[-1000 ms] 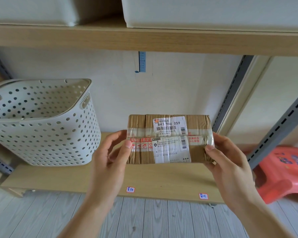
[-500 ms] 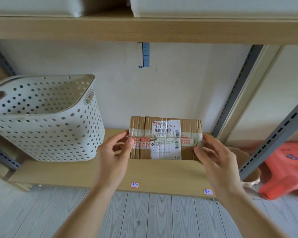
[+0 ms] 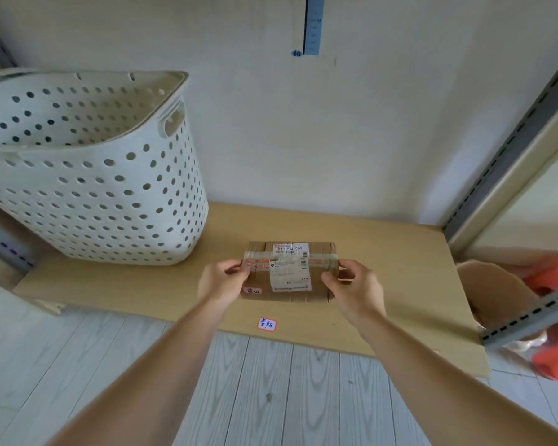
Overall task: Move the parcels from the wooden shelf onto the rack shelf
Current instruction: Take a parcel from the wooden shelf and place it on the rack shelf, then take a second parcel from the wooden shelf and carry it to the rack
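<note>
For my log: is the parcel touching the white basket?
No, the parcel lies apart from the basket, with bare shelf between them.

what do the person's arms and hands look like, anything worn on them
Both forearms are bare right to the bottom edge of the frame, with no sleeve in view. The left hand and right hand wear no gloves, and no watch, bracelet or ring can be seen. Fingernails look short and unpainted, though the picture is a little soft.

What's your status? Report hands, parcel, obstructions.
Left hand and right hand grip the parcel ends. Parcel low over rack shelf. Perforated basket stands left, apart.
</note>
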Demonstrator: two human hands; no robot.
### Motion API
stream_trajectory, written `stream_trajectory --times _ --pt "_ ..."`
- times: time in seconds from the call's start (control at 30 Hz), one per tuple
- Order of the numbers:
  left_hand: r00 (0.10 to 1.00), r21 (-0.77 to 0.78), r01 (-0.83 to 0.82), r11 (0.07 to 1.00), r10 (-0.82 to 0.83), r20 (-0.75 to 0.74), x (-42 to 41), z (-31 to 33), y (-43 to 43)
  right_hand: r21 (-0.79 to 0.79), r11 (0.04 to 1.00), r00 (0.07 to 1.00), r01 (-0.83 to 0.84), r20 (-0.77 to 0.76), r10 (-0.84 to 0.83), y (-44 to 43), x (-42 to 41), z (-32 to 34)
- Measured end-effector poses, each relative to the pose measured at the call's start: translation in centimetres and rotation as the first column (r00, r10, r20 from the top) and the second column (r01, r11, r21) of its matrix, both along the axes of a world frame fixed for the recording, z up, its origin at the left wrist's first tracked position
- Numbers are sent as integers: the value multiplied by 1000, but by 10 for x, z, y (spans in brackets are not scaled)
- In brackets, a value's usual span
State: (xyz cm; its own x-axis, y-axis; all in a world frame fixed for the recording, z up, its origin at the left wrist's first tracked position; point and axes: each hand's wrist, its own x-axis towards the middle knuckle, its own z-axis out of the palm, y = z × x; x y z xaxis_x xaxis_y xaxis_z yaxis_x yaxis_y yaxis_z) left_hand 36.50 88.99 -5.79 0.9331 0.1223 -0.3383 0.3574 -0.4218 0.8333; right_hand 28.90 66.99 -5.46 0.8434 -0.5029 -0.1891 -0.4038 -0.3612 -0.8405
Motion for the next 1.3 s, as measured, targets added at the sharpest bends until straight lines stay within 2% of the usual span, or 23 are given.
stream_trajectory --times 0.27,0.57,0.67,0.73,0.8,0.9,0.97,1.07,1.17,1.3 --pt "996 224 -11 975 -10 94 18 -19 -5 66 996 997 64 -35 -61 12 11 -43" --pt "996 287 -19 958 -5 84 19 -15 5 54 997 995 -47 -82 51 14 15 -40" --pt "990 313 -52 948 8 141 10 -7 12 10 998 995 -64 -77 65 18 12 -37" --pt "967 366 -28 930 -67 245 1 0 16 -65 995 995 -76 -68 72 19 6 -32" --pt "914 410 51 910 -208 348 -9 11 16 -173 976 991 -136 -46 130 18 -3 -23" --pt "795 497 265 826 -479 373 -28 29 12 -349 892 952 -287 -2 305 9 -18 0" --pt "721 527 357 772 -586 369 -45 45 5 -431 824 915 -368 -10 404 -1 -27 20" --pt "693 478 406 779 -604 395 -77 73 -15 -505 749 877 -430 -34 480 -19 -43 56" --pt "698 454 418 787 -598 395 -102 103 -41 -540 721 863 -434 -19 505 -42 -65 91" --pt "681 523 478 706 -674 286 -134 158 -83 -538 713 858 -450 -37 513 -82 -106 146"
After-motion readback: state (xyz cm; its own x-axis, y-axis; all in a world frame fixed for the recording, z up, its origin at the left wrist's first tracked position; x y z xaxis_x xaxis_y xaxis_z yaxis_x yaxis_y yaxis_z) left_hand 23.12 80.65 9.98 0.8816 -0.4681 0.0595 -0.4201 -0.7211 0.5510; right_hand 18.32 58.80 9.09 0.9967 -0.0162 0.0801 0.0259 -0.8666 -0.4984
